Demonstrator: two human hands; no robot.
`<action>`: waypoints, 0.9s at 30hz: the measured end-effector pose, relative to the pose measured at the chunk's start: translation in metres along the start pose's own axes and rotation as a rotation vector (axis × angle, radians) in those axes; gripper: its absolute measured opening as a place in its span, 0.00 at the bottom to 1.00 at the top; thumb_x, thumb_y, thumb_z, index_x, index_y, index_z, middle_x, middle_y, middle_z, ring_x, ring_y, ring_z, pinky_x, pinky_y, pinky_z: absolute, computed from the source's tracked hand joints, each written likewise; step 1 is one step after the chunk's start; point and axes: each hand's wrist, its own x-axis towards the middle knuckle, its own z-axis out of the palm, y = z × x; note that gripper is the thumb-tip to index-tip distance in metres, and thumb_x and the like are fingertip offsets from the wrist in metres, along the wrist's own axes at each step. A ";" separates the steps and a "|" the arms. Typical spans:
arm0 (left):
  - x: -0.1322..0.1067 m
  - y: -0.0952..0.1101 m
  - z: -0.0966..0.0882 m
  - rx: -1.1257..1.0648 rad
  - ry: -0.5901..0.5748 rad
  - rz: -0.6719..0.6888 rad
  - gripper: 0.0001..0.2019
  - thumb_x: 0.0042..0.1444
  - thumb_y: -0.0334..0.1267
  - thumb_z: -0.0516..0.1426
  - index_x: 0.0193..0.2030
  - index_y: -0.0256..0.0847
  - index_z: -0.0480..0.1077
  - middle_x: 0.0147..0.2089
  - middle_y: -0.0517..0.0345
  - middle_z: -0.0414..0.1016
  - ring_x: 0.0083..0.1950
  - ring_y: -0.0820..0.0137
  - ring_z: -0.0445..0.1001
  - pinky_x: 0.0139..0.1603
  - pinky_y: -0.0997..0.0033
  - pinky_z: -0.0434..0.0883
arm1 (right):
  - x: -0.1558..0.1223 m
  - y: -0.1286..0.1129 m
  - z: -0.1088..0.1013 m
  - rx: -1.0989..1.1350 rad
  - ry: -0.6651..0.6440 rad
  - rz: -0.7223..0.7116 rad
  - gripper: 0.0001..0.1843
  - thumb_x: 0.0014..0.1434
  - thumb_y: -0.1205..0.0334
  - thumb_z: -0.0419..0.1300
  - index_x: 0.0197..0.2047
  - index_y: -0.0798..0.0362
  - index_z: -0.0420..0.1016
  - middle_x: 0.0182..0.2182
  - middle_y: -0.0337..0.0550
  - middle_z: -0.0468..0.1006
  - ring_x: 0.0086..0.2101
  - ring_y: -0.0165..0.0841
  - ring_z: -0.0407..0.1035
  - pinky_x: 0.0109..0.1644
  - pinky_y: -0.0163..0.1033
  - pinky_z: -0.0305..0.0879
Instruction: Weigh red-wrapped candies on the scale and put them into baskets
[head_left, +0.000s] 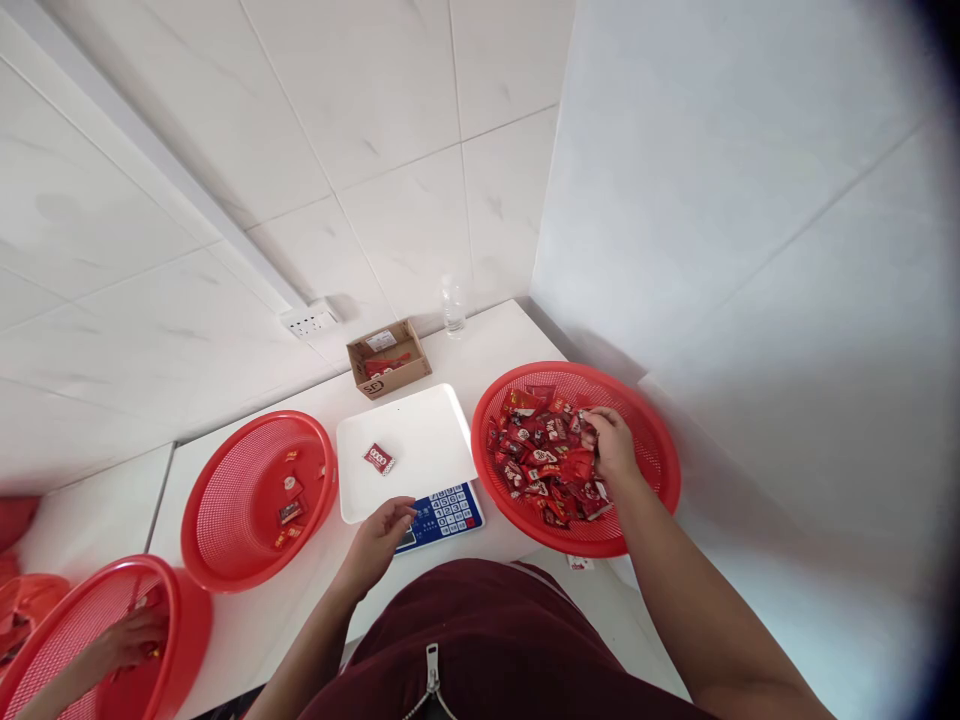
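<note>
My right hand (pixel 611 445) reaches into a red plastic basket (pixel 660 420), its fingers closed on a small wrapped packet at the side of the heap. Many red wrapped packets (pixel 540 455) fill the basket's left part. My left hand (pixel 381 540) is curled closed at the front edge of a scale with a white tray (pixel 420 415), beside its blue keypad (pixel 442 515). Nothing shows between its fingers. A single dark red packet (pixel 379 458) lies on the tray.
Left of the scale, another red basket (pixel 201 490) holds a few packets. A co-worker's hand (pixel 135 638) reaches into a red basket (pixel 169 610) at the lower left. Behind the scale stand a small cardboard box (pixel 390 382) with red packets and a clear bottle (pixel 454 310).
</note>
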 end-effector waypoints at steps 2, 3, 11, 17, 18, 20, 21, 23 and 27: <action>-0.001 0.004 0.007 -0.033 -0.045 0.010 0.20 0.48 0.50 0.58 0.44 0.41 0.70 0.42 0.52 0.76 0.46 0.62 0.73 0.51 0.59 0.66 | -0.008 -0.010 0.007 0.126 -0.028 0.001 0.14 0.41 0.57 0.61 0.26 0.49 0.58 0.19 0.28 0.63 0.14 0.20 0.51 0.15 0.29 0.47; -0.002 0.006 0.011 -0.057 -0.073 0.017 0.19 0.48 0.49 0.59 0.44 0.41 0.70 0.42 0.52 0.76 0.46 0.62 0.72 0.50 0.59 0.66 | -0.014 -0.015 0.012 0.212 -0.074 0.017 0.14 0.41 0.58 0.61 0.26 0.49 0.58 0.20 0.29 0.64 0.14 0.19 0.50 0.15 0.28 0.46; -0.009 0.025 0.033 -0.546 -0.422 -0.078 0.32 0.47 0.49 0.62 0.58 0.46 0.58 0.56 0.45 0.65 0.49 0.62 0.71 0.45 0.57 0.69 | -0.117 -0.020 0.104 0.609 -0.563 0.415 0.08 0.46 0.65 0.60 0.26 0.51 0.62 0.23 0.34 0.72 0.13 0.17 0.48 0.13 0.26 0.44; -0.016 0.002 0.009 -0.693 -0.418 -0.216 0.26 0.39 0.41 0.68 0.43 0.40 0.62 0.37 0.57 0.72 0.30 0.72 0.74 0.31 0.69 0.72 | -0.180 0.010 0.146 0.576 -0.645 0.549 0.09 0.45 0.67 0.62 0.27 0.51 0.63 0.23 0.34 0.73 0.13 0.17 0.50 0.14 0.24 0.44; -0.017 -0.003 0.004 -0.693 -0.411 -0.224 0.26 0.38 0.40 0.68 0.41 0.40 0.61 0.35 0.59 0.72 0.29 0.72 0.73 0.29 0.70 0.71 | -0.181 0.013 0.148 0.582 -0.635 0.554 0.09 0.45 0.67 0.62 0.27 0.51 0.63 0.24 0.34 0.73 0.13 0.17 0.51 0.14 0.24 0.45; -0.017 -0.012 -0.006 -0.693 -0.367 -0.243 0.26 0.38 0.39 0.69 0.40 0.40 0.60 0.33 0.58 0.73 0.27 0.72 0.73 0.27 0.71 0.71 | -0.180 0.017 0.148 0.591 -0.594 0.546 0.09 0.46 0.66 0.62 0.26 0.51 0.63 0.23 0.34 0.73 0.14 0.17 0.52 0.14 0.23 0.47; -0.015 -0.016 -0.011 -0.699 -0.315 -0.256 0.25 0.39 0.38 0.68 0.41 0.40 0.60 0.34 0.57 0.73 0.27 0.72 0.73 0.27 0.71 0.71 | -0.178 0.018 0.147 0.592 -0.569 0.538 0.09 0.46 0.66 0.62 0.26 0.52 0.63 0.23 0.34 0.73 0.14 0.17 0.52 0.14 0.24 0.48; -0.008 -0.022 -0.022 -0.726 -0.177 -0.276 0.25 0.43 0.37 0.66 0.45 0.39 0.61 0.36 0.54 0.74 0.29 0.71 0.74 0.30 0.69 0.72 | -0.176 0.018 0.145 0.595 -0.529 0.528 0.09 0.46 0.65 0.63 0.25 0.52 0.63 0.23 0.35 0.73 0.15 0.17 0.53 0.14 0.24 0.50; 0.013 -0.031 -0.048 -0.779 0.008 -0.229 0.32 0.53 0.38 0.60 0.61 0.45 0.47 0.46 0.52 0.72 0.39 0.73 0.75 0.42 0.69 0.72 | -0.179 0.019 0.139 0.597 -0.456 0.543 0.09 0.44 0.65 0.64 0.26 0.52 0.64 0.23 0.35 0.73 0.15 0.17 0.53 0.14 0.24 0.51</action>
